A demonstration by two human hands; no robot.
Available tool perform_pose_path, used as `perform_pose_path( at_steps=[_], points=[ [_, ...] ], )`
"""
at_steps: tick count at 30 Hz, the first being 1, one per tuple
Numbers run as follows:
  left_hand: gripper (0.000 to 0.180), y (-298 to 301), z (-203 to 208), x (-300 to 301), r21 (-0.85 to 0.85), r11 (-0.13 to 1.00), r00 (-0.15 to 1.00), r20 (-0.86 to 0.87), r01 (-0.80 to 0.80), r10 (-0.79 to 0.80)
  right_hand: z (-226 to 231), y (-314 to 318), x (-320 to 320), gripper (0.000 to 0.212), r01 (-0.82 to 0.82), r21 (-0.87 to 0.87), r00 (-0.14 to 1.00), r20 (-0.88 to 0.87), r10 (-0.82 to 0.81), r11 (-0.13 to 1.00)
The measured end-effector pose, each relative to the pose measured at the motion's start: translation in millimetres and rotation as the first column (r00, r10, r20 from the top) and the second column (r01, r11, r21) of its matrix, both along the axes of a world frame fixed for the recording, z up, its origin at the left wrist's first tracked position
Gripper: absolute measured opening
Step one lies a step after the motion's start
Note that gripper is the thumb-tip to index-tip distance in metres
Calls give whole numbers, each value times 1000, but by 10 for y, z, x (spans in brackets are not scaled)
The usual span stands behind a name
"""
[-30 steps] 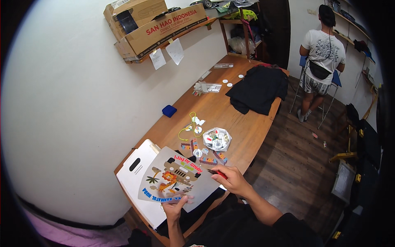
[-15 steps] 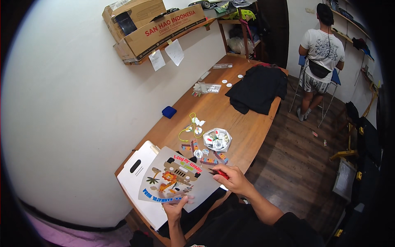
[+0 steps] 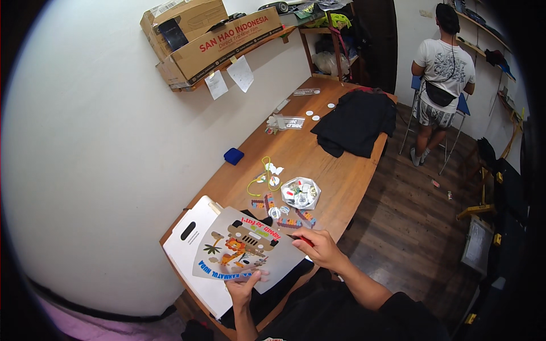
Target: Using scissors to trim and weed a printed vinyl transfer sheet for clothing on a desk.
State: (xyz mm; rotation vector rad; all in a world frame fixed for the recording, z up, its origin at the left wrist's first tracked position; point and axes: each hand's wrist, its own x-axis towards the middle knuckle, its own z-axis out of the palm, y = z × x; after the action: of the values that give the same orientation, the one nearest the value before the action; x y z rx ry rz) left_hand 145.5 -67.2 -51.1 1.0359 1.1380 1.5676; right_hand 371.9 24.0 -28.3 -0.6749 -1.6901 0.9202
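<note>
A translucent sheet of transfer film (image 3: 278, 257), printed with a jeep, a lion, a giraffe and coloured lettering, is held by its near edge in my left hand (image 3: 243, 288). The thumb lies on top and the other fingers are beneath. My right hand (image 3: 322, 250) is closed round red-handled scissors (image 3: 304, 240), their dark blades pointing left at the film's right edge. Below the film lie a white board with a handle slot (image 3: 193, 244) and black cloth (image 3: 281, 301), both partly covered by it.
Beyond the film, a clear bowl (image 3: 316, 200) holds round pieces. Printed cutouts (image 3: 264, 203), a yellow cord (image 3: 253, 184), a blue folded cloth (image 3: 233, 155) and black garments (image 3: 355, 125) lie on the wooden table (image 3: 335, 176). A person (image 3: 443, 74) stands at the far right, back turned.
The scissors' blades, spread apart before, now look closer together at the film's edge. My right hand has shifted slightly; my left hand keeps hold of the film.
</note>
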Motion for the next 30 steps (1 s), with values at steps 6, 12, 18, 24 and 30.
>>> perform_pose_path(
  at_steps=[6, 12, 18, 24, 30],
  points=[
    [45, -56, 23, -7, 22, 1000, 1000, 1, -5, 5, 24, -51, -11, 21, -19, -52, 1000, 20, 20, 998],
    [81, -61, -14, -58, -27, 1000, 1000, -4, -6, 6, -7, -50, -1, 22, -17, 2, 999, 42, 17, 1000],
    [85, -73, -17, -48, -31, 999, 1000, 9, -27, 27, -56, -40, -32, 21, -15, 2, 1000, 21, 15, 1000],
    [81, -42, -19, -24, 24, 1000, 1000, 9, -6, 6, -71, -32, -45, 20, 10, 11, 1000, 2, -10, 1000],
    [73, -22, -57, -50, 7, 1000, 1000, 1, -5, 5, -85, -23, -66, 20, 26, 9, 1000, -14, -26, 1000]
  ],
)
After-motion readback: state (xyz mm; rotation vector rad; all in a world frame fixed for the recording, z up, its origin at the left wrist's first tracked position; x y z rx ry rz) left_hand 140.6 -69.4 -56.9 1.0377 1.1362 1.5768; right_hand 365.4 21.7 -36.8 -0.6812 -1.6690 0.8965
